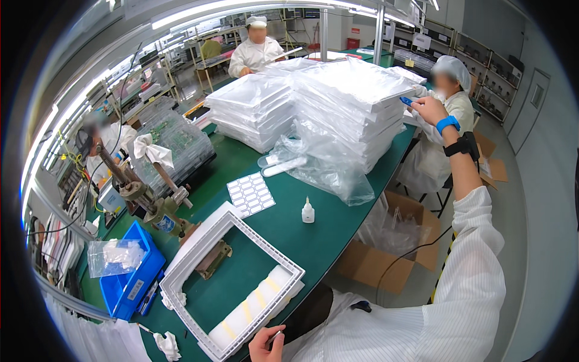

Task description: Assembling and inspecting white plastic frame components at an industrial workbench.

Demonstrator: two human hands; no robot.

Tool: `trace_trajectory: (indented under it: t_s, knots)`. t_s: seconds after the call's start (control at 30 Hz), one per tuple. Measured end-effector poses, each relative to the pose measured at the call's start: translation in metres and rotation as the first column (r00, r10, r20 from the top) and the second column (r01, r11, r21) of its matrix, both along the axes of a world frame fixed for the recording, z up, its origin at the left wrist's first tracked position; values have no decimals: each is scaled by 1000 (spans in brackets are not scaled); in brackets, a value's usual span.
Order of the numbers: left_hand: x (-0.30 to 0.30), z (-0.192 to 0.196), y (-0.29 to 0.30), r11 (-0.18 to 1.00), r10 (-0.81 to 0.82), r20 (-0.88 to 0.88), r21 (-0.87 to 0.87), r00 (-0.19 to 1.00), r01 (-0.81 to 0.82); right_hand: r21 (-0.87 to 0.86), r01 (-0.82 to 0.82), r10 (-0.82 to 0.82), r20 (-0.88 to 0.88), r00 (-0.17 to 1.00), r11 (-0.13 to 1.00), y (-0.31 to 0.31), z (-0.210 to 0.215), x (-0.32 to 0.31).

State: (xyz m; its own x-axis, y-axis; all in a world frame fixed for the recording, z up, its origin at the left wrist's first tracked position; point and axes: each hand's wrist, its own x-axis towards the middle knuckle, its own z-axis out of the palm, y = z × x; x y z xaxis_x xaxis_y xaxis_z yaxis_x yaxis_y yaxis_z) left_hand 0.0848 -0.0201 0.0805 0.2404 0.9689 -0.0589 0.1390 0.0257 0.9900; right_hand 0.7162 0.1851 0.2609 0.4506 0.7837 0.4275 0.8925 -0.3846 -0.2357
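Observation:
My right hand [430, 111] is raised with the arm stretched out, level with the near-right side of a tall stack of white bagged pieces [350, 90]. Its fingers pinch a small blue object [406, 101] whose kind I cannot make out. At the bottom edge, my left hand [268, 345] is closed, with a small dark tip showing at the thumb. It is beside the lower corner of a white rectangular plastic frame [265, 241], which lies tilted over a padded white roll with yellow strips [253, 304] and the base of a hand press [160, 211].
A small white dropper bottle [307, 211], a label sheet [251, 194] and clear bags [325, 163] lie on the green table [289, 238]. A blue bin [129, 283] stands left. An open cardboard box [392, 241] is on the floor right. Co-workers sit around the table.

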Motion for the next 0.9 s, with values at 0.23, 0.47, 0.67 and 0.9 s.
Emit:
trace_trajectory:
  t_s: [0.23, 0.47, 0.67, 0.9]
  knots:
    - [-8, -20, -1, 985, 157, 100, -85, 982, -149, 258, -437, 470, -85, 878, 862, -51, -1, -180]
    - [-6, -4, 0, 966, 251, 207, 12, 946, -259, -215, -969, 895, -398, 200, 121, -56, -70, -403]
    - [-28, -2, -13, 856, 461, -43, 285, 887, -431, -303, -933, 909, -413, -54, -193, -68, -74, -455]
    - [-40, -3, -18, 831, 506, -9, 274, 863, -484, -341, -898, 900, -418, -119, -278, -65, -78, -487]
